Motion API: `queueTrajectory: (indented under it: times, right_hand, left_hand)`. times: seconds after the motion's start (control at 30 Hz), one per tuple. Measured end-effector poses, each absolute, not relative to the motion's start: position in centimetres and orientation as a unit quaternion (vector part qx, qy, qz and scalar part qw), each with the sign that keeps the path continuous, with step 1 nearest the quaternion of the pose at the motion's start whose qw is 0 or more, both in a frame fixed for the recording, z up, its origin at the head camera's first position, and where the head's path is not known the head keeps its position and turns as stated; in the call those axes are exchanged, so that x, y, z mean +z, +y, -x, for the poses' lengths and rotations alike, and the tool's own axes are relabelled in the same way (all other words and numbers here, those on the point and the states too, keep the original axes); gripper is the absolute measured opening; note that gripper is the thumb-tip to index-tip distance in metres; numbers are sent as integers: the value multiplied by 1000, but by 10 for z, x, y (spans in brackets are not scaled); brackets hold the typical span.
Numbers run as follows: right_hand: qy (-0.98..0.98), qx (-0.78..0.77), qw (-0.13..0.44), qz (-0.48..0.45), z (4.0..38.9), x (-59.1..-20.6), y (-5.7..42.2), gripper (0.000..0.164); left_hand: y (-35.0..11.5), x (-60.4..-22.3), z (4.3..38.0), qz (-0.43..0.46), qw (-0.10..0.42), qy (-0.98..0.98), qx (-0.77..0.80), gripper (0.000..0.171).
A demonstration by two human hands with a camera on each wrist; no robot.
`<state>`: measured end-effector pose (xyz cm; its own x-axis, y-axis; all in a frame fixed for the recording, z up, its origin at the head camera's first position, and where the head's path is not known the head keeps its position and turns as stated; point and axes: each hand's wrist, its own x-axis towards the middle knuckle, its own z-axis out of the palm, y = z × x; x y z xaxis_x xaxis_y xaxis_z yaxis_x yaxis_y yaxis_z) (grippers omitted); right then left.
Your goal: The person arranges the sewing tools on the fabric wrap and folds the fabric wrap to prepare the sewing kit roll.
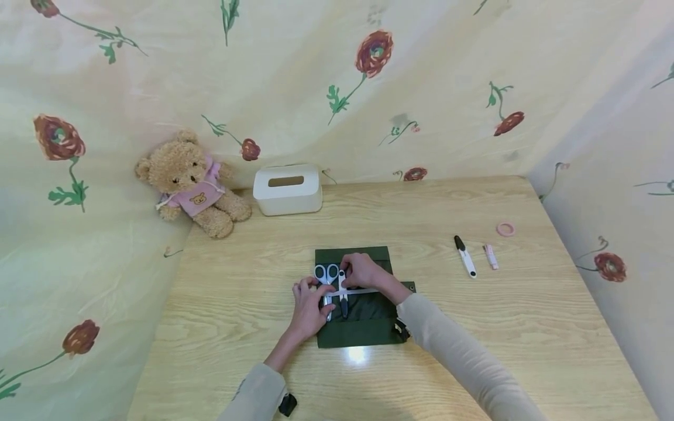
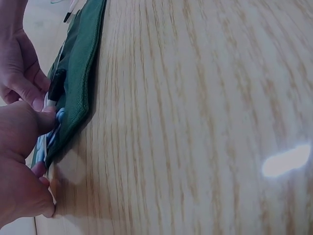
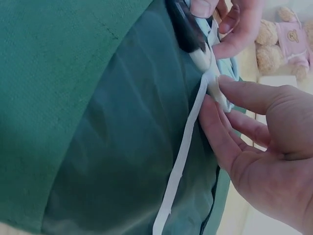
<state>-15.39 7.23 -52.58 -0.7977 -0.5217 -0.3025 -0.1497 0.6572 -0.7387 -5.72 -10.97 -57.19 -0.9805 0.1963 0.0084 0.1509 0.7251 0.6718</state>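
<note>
A dark green fabric roll (image 1: 358,336) lies unfolded on the table, with a white elastic band (image 3: 178,171) across its dark lining. White-handled scissors (image 1: 320,272) sit under the band at the left. Beside them a slim white tool with a black end (image 1: 344,306) lies across the band; its exact kind does not show. My right hand (image 1: 363,272) pinches its white end between thumb and fingers. My left hand (image 1: 308,310) rests at the roll's left edge, index finger at the band and thumb lower by the scissors, with a gap between them.
To the right lie another white tool with a black end (image 1: 466,257), a small pink-and-white piece (image 1: 491,257) and a pink ring (image 1: 506,229). A white tissue box (image 1: 289,202) and a teddy bear (image 1: 197,187) stand at the back left, against the flowered wall covering.
</note>
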Motion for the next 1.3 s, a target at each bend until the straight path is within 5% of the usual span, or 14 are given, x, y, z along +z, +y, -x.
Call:
queueTrajectory:
  times: [0.2, 0.5, 0.63, 0.9, 1.3]
  right_hand:
    - [867, -408, 213, 191, 155, -523, 99, 25]
    - [892, -428, 65, 130, 171, -517, 210, 22]
    - [920, -378, 32, 95, 173, -513, 259, 23]
    - [950, -300, 58, 62, 174, -518, 311, 35]
    - [956, -272, 103, 50, 182, -522, 319, 46]
  left_hand:
    - [-111, -571, 53, -101, 20, 933, 345, 34]
    - [-98, -559, 52, -153, -80, 929, 327, 30]
    - [-92, -562, 58, -176, -62, 929, 319, 30]
    - [-87, -570, 70, -207, -89, 930, 291, 28]
    - [-79, -573, 77, -209, -66, 934, 281, 24]
